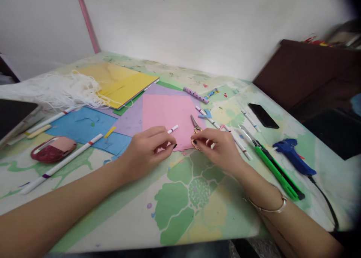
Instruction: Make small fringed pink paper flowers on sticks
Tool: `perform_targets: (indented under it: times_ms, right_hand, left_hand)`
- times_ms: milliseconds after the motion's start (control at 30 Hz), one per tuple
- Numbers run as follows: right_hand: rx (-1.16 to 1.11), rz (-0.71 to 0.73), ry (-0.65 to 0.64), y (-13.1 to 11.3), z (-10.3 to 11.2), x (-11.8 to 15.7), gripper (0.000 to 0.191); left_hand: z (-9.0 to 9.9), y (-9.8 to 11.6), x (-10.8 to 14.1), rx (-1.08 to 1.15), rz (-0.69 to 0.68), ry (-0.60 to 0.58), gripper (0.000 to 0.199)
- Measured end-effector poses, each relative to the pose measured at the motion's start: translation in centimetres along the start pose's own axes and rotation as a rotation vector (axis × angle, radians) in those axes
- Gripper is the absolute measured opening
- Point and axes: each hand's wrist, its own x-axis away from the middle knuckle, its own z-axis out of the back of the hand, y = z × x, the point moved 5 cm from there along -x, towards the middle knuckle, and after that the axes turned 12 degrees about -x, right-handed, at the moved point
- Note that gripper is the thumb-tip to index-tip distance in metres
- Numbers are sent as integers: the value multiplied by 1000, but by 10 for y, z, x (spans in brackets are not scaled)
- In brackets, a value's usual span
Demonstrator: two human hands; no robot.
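My left hand [150, 149] is closed in a pinch at the near left edge of the pink paper [166, 111]. Whatever lies between its fingertips, if anything, is too small or hidden to make out. The tip of a white marker [173, 129] shows just beyond its fingers; whether the hand touches it I cannot tell. My right hand [218, 145] is closed on the gold handles of small scissors [194, 121], at the paper's near right corner. Their blades point away from me over the paper. Purple paper [128, 119] lies under the pink sheet.
White string [59, 88] is heaped beside a yellow pad [132, 85]. Blue sheets [81, 124], a red case [53, 149] and a white marker [64, 162] lie left. A green cutter [278, 167] with its blade out, a blue glue gun [296, 156] and a black phone [263, 116] lie right.
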Motion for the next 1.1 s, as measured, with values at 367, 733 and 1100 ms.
perform_targets:
  times_ms: [367,733,1100]
  right_hand:
    - [584,-622,369,48,121,38,18]
    - [1000,-623,395,68,166,150,30]
    - [1014,-949,263,105,187,172,48]
  left_hand:
    - [22,33,19,-365,-635,245,14]
    - [12,43,22,-315,-687,194,18]
    - [27,46,26,-322,-640,290,24]
